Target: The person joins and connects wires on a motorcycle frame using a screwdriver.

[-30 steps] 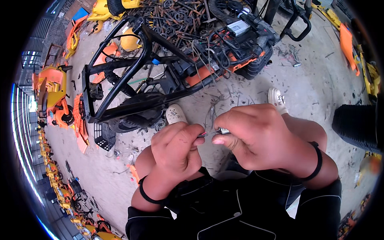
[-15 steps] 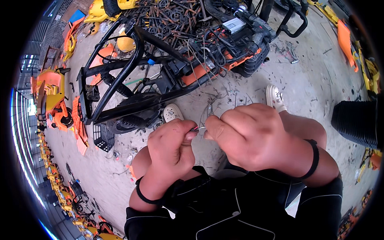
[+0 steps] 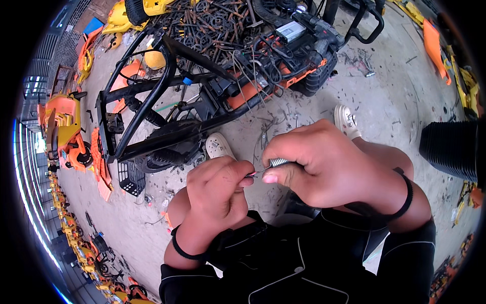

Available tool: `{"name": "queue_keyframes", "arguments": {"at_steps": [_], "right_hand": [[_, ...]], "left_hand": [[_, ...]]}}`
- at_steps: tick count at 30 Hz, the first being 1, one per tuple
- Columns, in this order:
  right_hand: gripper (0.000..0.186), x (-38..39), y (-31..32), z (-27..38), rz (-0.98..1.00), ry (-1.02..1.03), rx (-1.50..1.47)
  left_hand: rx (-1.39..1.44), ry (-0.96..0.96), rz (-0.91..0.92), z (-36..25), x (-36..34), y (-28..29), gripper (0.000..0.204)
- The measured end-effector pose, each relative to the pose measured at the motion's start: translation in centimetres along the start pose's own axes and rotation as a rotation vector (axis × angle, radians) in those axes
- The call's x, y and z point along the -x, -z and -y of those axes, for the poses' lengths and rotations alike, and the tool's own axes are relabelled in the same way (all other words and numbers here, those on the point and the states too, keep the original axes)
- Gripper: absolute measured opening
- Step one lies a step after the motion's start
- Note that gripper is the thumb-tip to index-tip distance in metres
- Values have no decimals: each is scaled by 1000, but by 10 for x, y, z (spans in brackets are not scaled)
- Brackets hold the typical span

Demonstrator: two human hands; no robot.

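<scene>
closely, left hand (image 3: 217,187) faces right hand (image 3: 316,164), both pinching inward

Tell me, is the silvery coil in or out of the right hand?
In: the silvery coil lies partly hidden inside the curled right hand.

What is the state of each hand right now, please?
Left hand: closed, pinching a thin wire.
Right hand: closed, holding a metal spring.

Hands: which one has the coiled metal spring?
The right hand: the silvery spring shows between its thumb and fingers, whereas the left hand pinches a small reddish piece.
</scene>
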State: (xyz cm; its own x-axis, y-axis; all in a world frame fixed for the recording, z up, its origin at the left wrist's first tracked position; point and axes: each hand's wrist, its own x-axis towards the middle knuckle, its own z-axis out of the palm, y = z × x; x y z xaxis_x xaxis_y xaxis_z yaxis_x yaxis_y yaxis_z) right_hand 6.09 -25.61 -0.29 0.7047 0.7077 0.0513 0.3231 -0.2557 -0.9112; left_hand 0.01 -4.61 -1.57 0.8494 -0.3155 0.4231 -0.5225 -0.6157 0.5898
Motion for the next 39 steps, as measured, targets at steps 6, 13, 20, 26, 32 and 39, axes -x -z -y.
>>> {"name": "queue_keyframes", "arguments": {"at_steps": [6,13,20,26,32,39], "right_hand": [[16,7,-19,0,-306,278,196],[14,4,-25,1,-253,195,-126],[13,7,-46,2,-327,124,-376],[16,7,-60,5,-452,155,-340],[18,9,-58,9,-430,102,-355],[18,4,-64,13,-496,90,-468]], "left_hand": [[140,91,-93,-3,1,-2,12],[255,73,-168,-2,6,-6,23],[370,80,-352,-5,3,-21,9],[336,97,-438,-14,-1,-26,19],[220,152,-402,-19,1,-27,19],[240,169,-386,-19,3,-28,21]]}}
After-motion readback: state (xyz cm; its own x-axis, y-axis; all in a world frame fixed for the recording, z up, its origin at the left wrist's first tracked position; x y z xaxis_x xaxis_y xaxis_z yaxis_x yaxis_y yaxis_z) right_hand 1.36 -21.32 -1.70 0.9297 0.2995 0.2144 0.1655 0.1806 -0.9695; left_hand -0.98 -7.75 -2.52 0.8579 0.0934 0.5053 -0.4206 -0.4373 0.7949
